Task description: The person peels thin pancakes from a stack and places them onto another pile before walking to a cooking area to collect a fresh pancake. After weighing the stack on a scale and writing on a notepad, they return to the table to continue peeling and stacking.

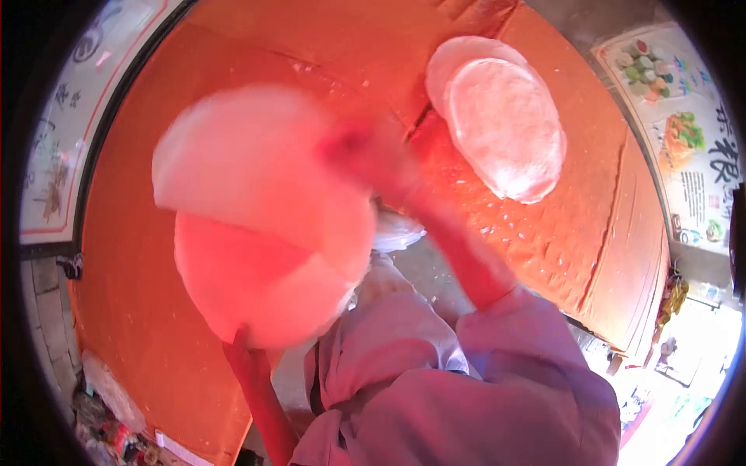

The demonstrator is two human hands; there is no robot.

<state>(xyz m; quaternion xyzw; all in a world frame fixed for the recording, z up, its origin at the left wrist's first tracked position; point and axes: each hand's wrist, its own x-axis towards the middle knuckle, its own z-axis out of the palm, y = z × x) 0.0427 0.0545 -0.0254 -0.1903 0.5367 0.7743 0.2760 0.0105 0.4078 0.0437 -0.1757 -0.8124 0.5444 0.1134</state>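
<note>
Large, thin, pale round sheets that look like flatbread point(249, 276) lie in front of me at the left, extending over the orange surface's near edge. My left hand point(249, 357) grips their bottom edge, thumb on top and the other fingers hidden underneath. An upper layer point(233, 151), blurred, overlaps the lower one and juts out toward the upper left. At its right edge is my right hand point(365, 155), smeared by motion. It seems to touch the sheet, but its fingers cannot be made out.
More round sheets point(505, 124) lie overlapped at the back right of the orange-covered table point(311, 46). Crumbs are scattered near them. A white plastic bag point(398, 231) shows below my right forearm. Printed posters point(684, 132) stand at the sides, and clutter point(116, 435) sits lower left.
</note>
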